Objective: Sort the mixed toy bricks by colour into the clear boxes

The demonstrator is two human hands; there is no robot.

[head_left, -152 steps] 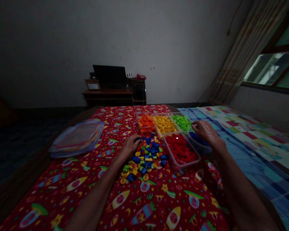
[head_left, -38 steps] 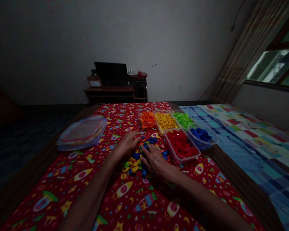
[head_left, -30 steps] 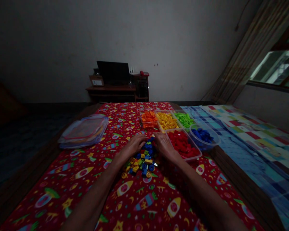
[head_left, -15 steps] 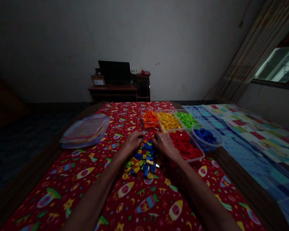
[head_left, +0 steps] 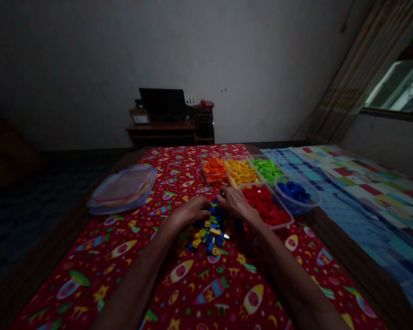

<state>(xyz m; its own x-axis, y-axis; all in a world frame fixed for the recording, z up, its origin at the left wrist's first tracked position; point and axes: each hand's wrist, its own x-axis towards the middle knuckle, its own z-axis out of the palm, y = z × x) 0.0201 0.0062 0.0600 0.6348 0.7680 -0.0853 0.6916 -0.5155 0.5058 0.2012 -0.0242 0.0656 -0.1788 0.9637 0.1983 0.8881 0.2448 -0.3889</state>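
1. Pile of small mixed-colour plastic bricks [head_left: 209, 234] lies on the red rocket-print tablecloth [head_left: 131, 256].
2. Left hand [head_left: 189, 213] and right hand [head_left: 234, 204] rest on it, fingers curled; any grip is hidden.
3. Picking through it, I judge; lifting one brick needs a fine pinch.
4. Clear tub of red bricks [head_left: 287, 223] sits just beyond.

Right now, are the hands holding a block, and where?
Cannot tell. The left hand and right hand rest on the block pile, fingers curled down, hiding any grip.

Both forearms reach forward and converge on the brick pile [head_left: 209, 233]. The left hand [head_left: 190, 213] sits palm down on the pile's far left edge, fingers curled. The right hand [head_left: 234, 204] lies palm down at its far right edge, fingertips close to the left's. Too dim to read either grip.
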